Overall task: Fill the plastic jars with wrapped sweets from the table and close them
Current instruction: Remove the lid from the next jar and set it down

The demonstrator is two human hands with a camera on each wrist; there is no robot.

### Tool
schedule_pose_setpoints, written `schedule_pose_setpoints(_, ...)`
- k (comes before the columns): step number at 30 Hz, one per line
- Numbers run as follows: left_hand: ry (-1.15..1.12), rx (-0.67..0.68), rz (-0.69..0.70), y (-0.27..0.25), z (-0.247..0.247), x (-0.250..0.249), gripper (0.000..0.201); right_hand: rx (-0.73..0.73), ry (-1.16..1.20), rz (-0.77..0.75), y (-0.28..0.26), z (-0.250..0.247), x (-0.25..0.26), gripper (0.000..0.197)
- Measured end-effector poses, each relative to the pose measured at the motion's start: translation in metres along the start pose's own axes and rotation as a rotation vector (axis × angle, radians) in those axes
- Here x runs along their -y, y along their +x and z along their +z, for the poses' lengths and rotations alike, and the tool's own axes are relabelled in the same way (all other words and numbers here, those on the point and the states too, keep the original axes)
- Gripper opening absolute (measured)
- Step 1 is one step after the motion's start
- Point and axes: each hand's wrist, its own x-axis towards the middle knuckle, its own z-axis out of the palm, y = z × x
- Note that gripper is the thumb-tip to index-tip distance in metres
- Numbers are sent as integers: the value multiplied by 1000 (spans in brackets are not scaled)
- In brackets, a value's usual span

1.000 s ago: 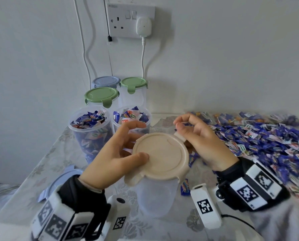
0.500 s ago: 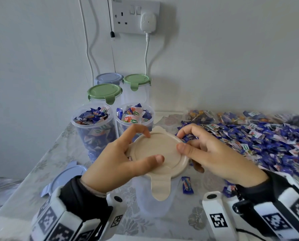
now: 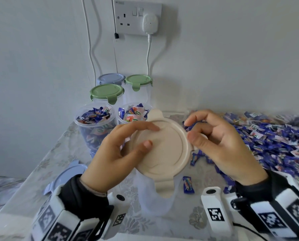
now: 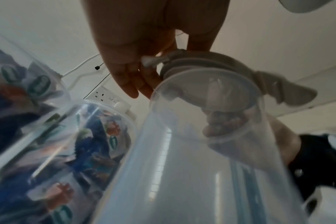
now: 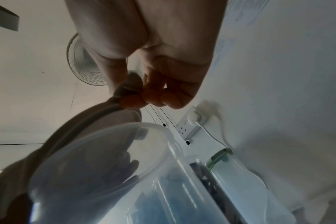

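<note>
A beige lid (image 3: 164,148) with clip tabs hangs over the mouth of a clear, empty plastic jar (image 3: 154,200) at the table's front. My left hand (image 3: 149,136) grips the lid's left side, thumb on top and fingers under the rim. My right hand (image 3: 190,130) pinches the clip tab on the lid's right side. In the left wrist view the lid (image 4: 211,65) sits tilted just above the jar's rim (image 4: 201,94), not seated. The right wrist view shows my fingertips (image 5: 136,100) closed on the tab, above the jar (image 5: 105,151).
Two open jars full of sweets (image 3: 94,122) (image 3: 133,113) stand behind. Closed jars with green lids (image 3: 107,92) (image 3: 138,80) and a blue lid (image 3: 110,78) stand by the wall. A loose blue lid (image 3: 67,176) lies left. A sweets pile (image 3: 275,140) covers the right.
The lid has turned, so the tab that pointed front-left now points toward me. My right hand has moved from the lid's far rim to its right tab.
</note>
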Motion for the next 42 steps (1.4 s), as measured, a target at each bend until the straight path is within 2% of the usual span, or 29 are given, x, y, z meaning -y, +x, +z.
schedule_pose_setpoints(3, -258, -34, -4, 0, 0, -5, 14, -47, -59, -28, -1, 3, -13, 49)
schedule_pose_setpoints(4, -298, -51, 1, 0, 0, -7, 12, -35, -52, 20, -3, 5, -21, 59)
schedule_pose_setpoints(6, -347, -101, 2, -3, -2, -11, 13, 11, 41, 216, -6, 10, -35, 75)
schedule_pose_setpoints(7, -362, -136, 1, -5, -4, -14, 17, 35, 59, 263, -9, 13, -38, 76)
schedule_pose_setpoints(10, -351, -254, 16, -15, -18, -19, 17, 99, -43, 177, -14, 15, -43, 59)
schedule_pose_setpoints(13, -289, -398, -15, -34, -39, -14, 24, 76, -47, 129, -16, 20, -45, 45)
schedule_pose_setpoints(17, -60, -487, -156, -69, -59, 14, 13, 6, 10, 55, -19, 29, -57, 48)
schedule_pose_setpoints(18, 11, -484, -216, -77, -62, 23, 7, -11, 24, 46, -18, 31, -59, 49)
schedule_pose_setpoints(20, 104, -443, -314, -89, -62, 40, 18, -36, 39, 38, -18, 34, -62, 49)
schedule_pose_setpoints(25, 138, -315, -465, -96, -55, 66, 17, -38, 48, 37, -17, 37, -61, 48)
schedule_pose_setpoints(26, 217, -270, -508, -96, -55, 70, 16, -40, 48, 36, -17, 37, -60, 48)
schedule_pose_setpoints(28, 540, -119, -624, -95, -53, 73, 26, -49, 60, 33, -19, 37, -60, 49)
schedule_pose_setpoints(30, 750, -76, -748, -91, -47, 67, 29, -54, 91, 33, -21, 38, -61, 51)
schedule_pose_setpoints(31, 753, -117, -720, -88, -44, 60, 25, -55, 114, 33, -23, 39, -61, 52)
schedule_pose_setpoints(32, 698, -175, -634, -84, -39, 52, 18, -61, 138, 37, -25, 40, -62, 53)
schedule_pose_setpoints(34, 474, -275, -429, -76, -28, 36, 7, -87, 169, 55, -29, 41, -66, 56)
schedule_pose_setpoints(35, 351, -279, -372, -71, -21, 28, 8, -106, 177, 63, -31, 42, -68, 58)
schedule_pose_setpoints(37, 103, -234, -287, -66, -5, 13, 32, -153, 193, 67, -39, 45, -71, 61)
schedule_pose_setpoints(39, -97, -183, -267, -62, 11, 4, 49, -203, 198, 56, -48, 50, -71, 61)
schedule_pose_setpoints(42, -200, -129, -243, -56, 28, 2, 53, -231, 192, 39, -58, 59, -66, 58)
